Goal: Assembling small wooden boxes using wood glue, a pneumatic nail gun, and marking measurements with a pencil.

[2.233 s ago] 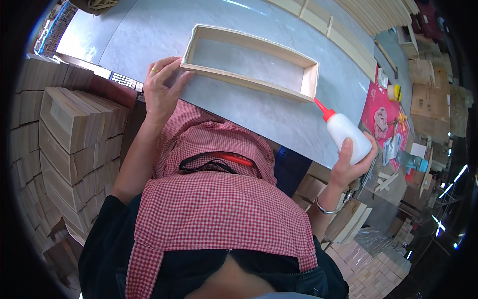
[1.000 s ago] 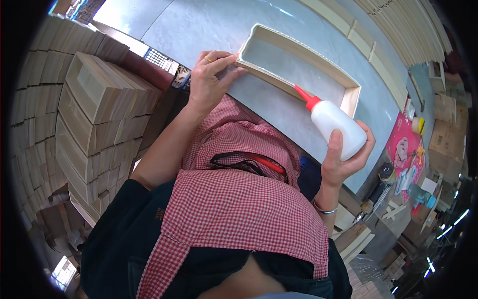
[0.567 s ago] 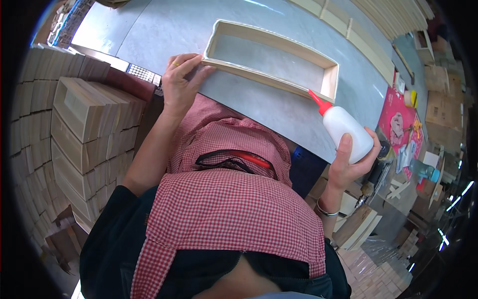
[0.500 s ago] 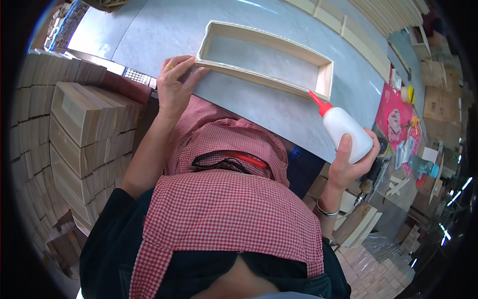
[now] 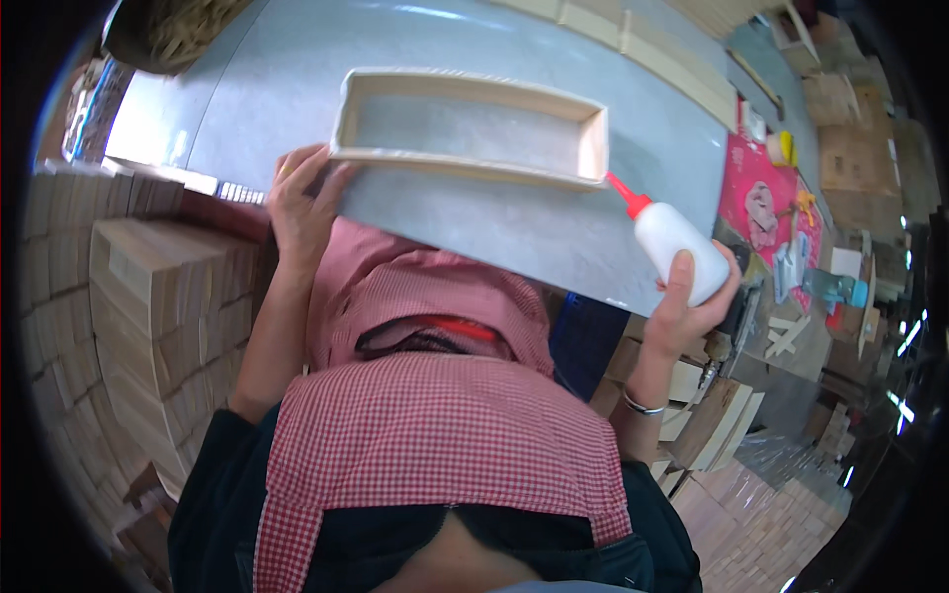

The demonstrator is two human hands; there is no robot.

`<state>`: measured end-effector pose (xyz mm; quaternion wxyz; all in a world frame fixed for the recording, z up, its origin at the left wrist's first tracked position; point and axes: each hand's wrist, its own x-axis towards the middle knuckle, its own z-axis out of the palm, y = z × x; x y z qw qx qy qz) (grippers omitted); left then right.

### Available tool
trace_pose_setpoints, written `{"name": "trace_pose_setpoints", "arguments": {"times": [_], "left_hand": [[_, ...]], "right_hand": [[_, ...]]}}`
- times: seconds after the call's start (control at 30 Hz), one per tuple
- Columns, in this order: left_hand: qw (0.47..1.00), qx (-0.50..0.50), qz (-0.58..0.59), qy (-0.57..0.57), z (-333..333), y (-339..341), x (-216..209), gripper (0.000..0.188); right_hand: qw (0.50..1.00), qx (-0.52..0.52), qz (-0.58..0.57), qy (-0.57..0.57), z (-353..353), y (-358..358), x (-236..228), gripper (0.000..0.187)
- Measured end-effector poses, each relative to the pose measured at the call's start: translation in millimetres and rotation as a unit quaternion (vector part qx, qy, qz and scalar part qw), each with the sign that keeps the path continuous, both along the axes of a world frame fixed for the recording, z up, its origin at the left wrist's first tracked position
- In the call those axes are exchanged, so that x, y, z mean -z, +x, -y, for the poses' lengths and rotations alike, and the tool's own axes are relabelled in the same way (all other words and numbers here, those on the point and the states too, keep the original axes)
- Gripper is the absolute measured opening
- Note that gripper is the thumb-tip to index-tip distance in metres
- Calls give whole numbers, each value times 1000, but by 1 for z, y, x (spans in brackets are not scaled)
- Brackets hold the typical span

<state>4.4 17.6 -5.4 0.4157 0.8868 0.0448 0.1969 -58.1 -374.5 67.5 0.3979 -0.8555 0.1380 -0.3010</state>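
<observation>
A long, open wooden box frame (image 5: 465,165) rests on the grey tabletop (image 5: 425,225), which shows through its middle. Whitish glue-like lines run along its upper edges. My left hand (image 5: 301,212) pinches the frame's near left corner between thumb and fingers. In my right hand (image 5: 687,306) is a white squeeze bottle (image 5: 674,242), tilted, with a red cone nozzle (image 5: 628,196). The nozzle's tip is at the frame's near right corner; whether it touches the wood I cannot tell.
Stacked wooden boxes (image 5: 129,282) rise on the left beside the table. Pale wooden strips (image 5: 613,40) lie along its far side. To the right are a red cloth (image 5: 746,188), a yellow tape roll (image 5: 782,148) and a teal-capped bottle (image 5: 835,288). A basket (image 5: 173,35) stands far left.
The nozzle tip has shifted from above the near edge, by the right corner, to just at that corner's outer side. The whole view has turned slightly. Both hands keep their holds.
</observation>
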Motion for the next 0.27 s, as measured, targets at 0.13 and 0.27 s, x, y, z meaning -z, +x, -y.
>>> {"name": "trace_pose_setpoints", "arguments": {"times": [0.13, 0.27], "left_hand": [[1000, 6, -1, 16, -2, -5, -8, 28], [1000, 18, -6, 17, -8, -7, 1, 27]], "right_hand": [[991, 59, 86, 86, 23, 24, 10, 46], [982, 146, 122, 14, 86, 59, 8, 42]]}}
